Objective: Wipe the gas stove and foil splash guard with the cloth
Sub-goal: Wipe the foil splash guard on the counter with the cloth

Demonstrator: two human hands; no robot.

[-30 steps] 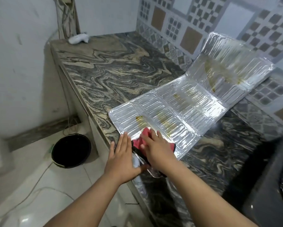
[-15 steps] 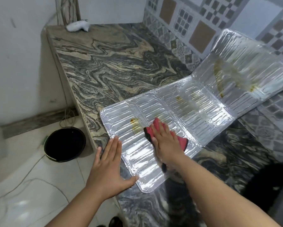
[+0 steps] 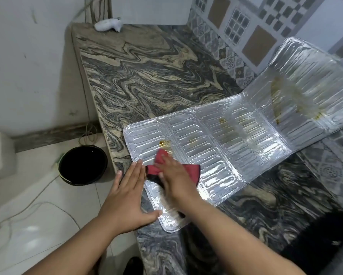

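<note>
The foil splash guard (image 3: 226, 139) lies mostly flat on the marble counter, its far panel leaning up against the tiled wall. Yellow-brown grease stains mark several panels. My right hand (image 3: 176, 179) presses a red cloth (image 3: 188, 170) flat on the nearest panel, just below one stain. My left hand (image 3: 127, 195) lies flat with fingers together on the panel's near-left edge, thumb on the foil, holding it down. Only a dark corner of the gas stove (image 3: 341, 245) shows at the bottom right.
The marble counter (image 3: 147, 76) stretches back to a corner where a white object (image 3: 107, 24) lies. A black bucket (image 3: 83, 165) stands on the floor left of the counter, with loose cables around it. Patterned wall tiles (image 3: 246, 32) run behind the foil.
My right hand slid the red cloth forward up the panel and then back toward the near-left, next to my left hand. My left hand stayed on the foil's edge. The view shifted slightly.
</note>
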